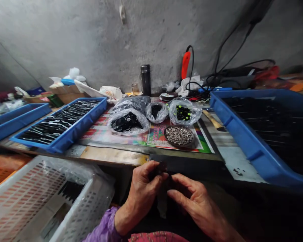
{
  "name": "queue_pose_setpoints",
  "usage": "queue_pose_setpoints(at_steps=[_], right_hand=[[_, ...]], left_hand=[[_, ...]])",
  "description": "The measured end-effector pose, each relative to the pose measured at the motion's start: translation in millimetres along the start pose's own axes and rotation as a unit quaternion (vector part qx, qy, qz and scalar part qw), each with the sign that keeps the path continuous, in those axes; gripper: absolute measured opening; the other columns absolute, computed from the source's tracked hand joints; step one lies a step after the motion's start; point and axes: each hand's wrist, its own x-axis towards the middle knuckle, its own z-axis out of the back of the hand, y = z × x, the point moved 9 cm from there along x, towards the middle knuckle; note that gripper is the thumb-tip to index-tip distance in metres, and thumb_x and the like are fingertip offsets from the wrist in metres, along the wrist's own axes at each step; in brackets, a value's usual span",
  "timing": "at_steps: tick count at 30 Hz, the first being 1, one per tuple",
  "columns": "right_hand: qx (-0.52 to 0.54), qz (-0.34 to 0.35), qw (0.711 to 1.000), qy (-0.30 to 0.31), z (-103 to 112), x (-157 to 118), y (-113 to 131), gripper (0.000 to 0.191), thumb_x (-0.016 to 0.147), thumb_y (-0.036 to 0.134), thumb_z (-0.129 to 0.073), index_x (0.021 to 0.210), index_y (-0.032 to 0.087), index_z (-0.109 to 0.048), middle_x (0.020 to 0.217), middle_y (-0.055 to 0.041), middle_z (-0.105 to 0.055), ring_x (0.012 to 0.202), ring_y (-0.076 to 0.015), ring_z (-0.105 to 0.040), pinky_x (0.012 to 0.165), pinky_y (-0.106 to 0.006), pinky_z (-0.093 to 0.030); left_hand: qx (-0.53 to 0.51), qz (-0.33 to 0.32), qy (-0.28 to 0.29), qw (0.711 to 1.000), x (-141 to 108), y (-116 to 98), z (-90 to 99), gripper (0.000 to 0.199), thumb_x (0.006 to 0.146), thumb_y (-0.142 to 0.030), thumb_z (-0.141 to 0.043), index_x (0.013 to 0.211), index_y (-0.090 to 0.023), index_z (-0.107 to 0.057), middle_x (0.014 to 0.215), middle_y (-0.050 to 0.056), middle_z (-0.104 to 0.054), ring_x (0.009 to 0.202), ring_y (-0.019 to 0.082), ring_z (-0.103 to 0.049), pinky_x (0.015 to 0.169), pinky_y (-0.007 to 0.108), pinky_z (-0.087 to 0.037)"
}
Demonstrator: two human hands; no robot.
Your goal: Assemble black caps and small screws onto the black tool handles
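Part (162, 167), dark, long axis indistinct: pinched by left hand (141, 191); right hand (198, 201) just beside, grip unclear.

A small, dark piece (162, 166) is showing between the fingers (153, 164) of the left hand (142, 191), just off the near edge of the worktop (116, 155). Its lower part is blending into shadow between the 2 hands, leaving its full shape unclear.

Black flask (145, 80) upright by worktop (108, 155) back edge, small jar (135, 88) just left; crumpled paper (111, 93) further left; green bottle (55, 100) near back left corner.
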Motion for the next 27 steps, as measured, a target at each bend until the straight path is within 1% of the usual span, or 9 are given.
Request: queue_pose_setpoints(at_steps=[3,5,9,13,16,17,19,22,27], right_hand=[[0.011,0.003,1.000,-0.008,0,-1,1,0.020,0.087,0.035,-0.061,0.094,0.018,-0.071,0.082,-0.0005,-0.068,0.076,-0.0178,-0.063,0.068,-0.023,-0.051],[0.003,0.003,1.000,-0.013,1,-1,0,0.019,0.086,0.035,-0.062,0.090,0.018,-0.071,0.079,-0.0004,-0.067,0.073,-0.0170,-0.062,0.064,-0.022,-0.050],[-0.016,-0.020,1.000,-0.001,-1,-2,-7,0.022,0.086,0.038,-0.061,0.089,0.018,-0.069,0.076,-0.0001,-0.064,0.065,-0.0153,-0.059,0.055,-0.021,-0.046],[-0.015,-0.027,0.999,0.015,-7,-3,-11,0.024,0.088,0.040,-0.059,0.093,0.018,-0.068,0.083,-0.0013,-0.066,0.072,-0.0166,-0.061,0.059,-0.021,-0.048],[-0.007,-0.029,1.000,0.009,-10,-5,-15,0.026,0.090,0.041,-0.058,0.096,0.018,-0.067,0.084,-0.0019,-0.066,0.077,-0.0177,-0.061,0.065,-0.022,-0.049],[-0.004,-0.034,0.999,0.008,-11,-6,-18,0.028,0.090,0.042,-0.058,0.099,0.018,-0.067,0.083,-0.0019,-0.065,0.075,-0.0173,-0.060,0.063,-0.022,-0.049],[0.007,-0.051,0.999,0.010,-15,-7,-24,0.033,0.090,0.046,-0.057,0.104,0.017,-0.065,0.080,-0.0017,-0.063,0.065,-0.0147,-0.056,0.055,-0.021,-0.046],[0.030,-0.084,0.996,0.019,-20,-10,-33,0.041,0.089,0.052,-0.057,0.109,0.016,-0.064,0.073,0.0005,-0.058,0.050,-0.0105,-0.046,0.043,-0.020,-0.037],[0.078,-0.104,0.991,0.031,-26,-9,-32,0.042,0.087,0.055,-0.058,0.101,0.016,-0.065,0.061,0.0048,-0.049,0.044,-0.0077,-0.039,0.041,-0.019,-0.031]], left_hand=[[-0.003,0.003,0.000,1.000,-1,-1,-1.1,0.008,0.075,-0.024,-0.066,0.076,-0.016,-0.068,0.060,-0.003,-0.055,0.044,0.006,-0.039,0.042,0.019,-0.032],[-0.002,0.005,0.002,1.000,-2,-2,-1.7,0.008,0.075,-0.025,-0.065,0.076,-0.016,-0.067,0.060,-0.003,-0.054,0.045,0.007,-0.040,0.042,0.019,-0.032],[0.004,0.005,0.007,1.000,-1,0,-2.2,0.007,0.076,-0.023,-0.064,0.075,-0.017,-0.066,0.059,-0.004,-0.053,0.046,0.007,-0.039,0.045,0.019,-0.033],[0.038,-0.024,-0.004,0.999,-1,-2,1.0,0.006,0.076,-0.022,-0.063,0.076,-0.017,-0.067,0.065,-0.001,-0.061,0.057,0.011,-0.049,0.054,0.021,-0.039],[0.044,-0.036,-0.013,0.998,-2,-1,2.5,0.007,0.076,-0.022,-0.061,0.074,-0.017,-0.066,0.068,0.001,-0.063,0.063,0.014,-0.054,0.058,0.022,-0.041],[0.040,-0.034,-0.015,0.998,-2,1,2.7,0.008,0.076,-0.022,-0.061,0.073,-0.017,-0.066,0.067,0.001,-0.063,0.063,0.014,-0.054,0.058,0.022,-0.041],[0.037,-0.030,-0.021,0.999,-2,4,3.3,0.010,0.076,-0.023,-0.061,0.071,-0.017,-0.065,0.066,0.001,-0.061,0.062,0.014,-0.053,0.057,0.022,-0.040],[0.032,-0.023,-0.024,0.999,-1,8,4.3,0.010,0.075,-0.022,-0.062,0.070,-0.015,-0.066,0.065,0.001,-0.060,0.061,0.013,-0.051,0.056,0.022,-0.040],[-0.008,0.017,-0.009,1.000,-3,17,5.9,0.009,0.075,-0.022,-0.063,0.073,-0.014,-0.068,0.063,0.000,-0.057,0.054,0.010,-0.044,0.049,0.019,-0.035]])
